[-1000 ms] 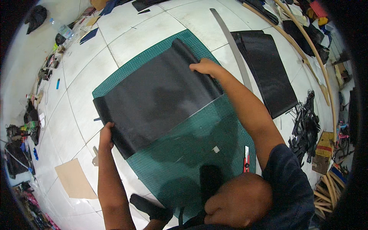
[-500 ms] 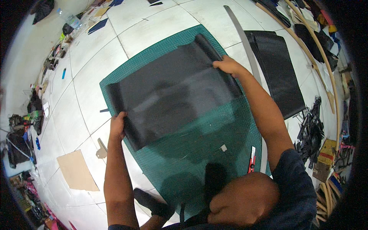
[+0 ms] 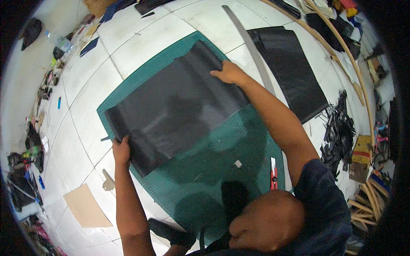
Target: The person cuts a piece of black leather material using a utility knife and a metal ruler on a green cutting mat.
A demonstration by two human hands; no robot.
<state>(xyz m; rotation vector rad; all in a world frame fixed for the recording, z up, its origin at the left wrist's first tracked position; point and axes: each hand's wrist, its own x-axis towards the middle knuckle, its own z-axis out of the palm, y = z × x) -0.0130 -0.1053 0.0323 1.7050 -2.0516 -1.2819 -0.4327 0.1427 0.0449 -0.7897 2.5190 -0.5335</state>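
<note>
A black sheet [image 3: 171, 100], smooth and leather-like, lies across the far part of a green cutting mat [image 3: 252, 145], its two short ends curling up. My left hand [image 3: 121, 151] grips the left end, thumb on top and fingers out of sight round the edge. At the opposite end, my right hand [image 3: 230, 72] holds the edge with the thumb over the upper face. A red utility knife [image 3: 273, 179] with its blade out rests on the mat near my right upper arm. Closer to the sheet sits a small pale scrap [image 3: 238, 163].
Right of the mat lie a long metal ruler [image 3: 247, 45], a folded black sheet [image 3: 294, 72] and a heap of black strips [image 3: 338, 132]. Tan card [image 3: 87, 206] and a metal-ended tool [image 3: 108, 181] are on the left floor tiles. Long wooden poles [image 3: 341, 38] lie far right.
The sheet's right end has unrolled somewhat and looks flatter. Both hands keep to its ends. The whole view has shifted, with the mat now further left.
</note>
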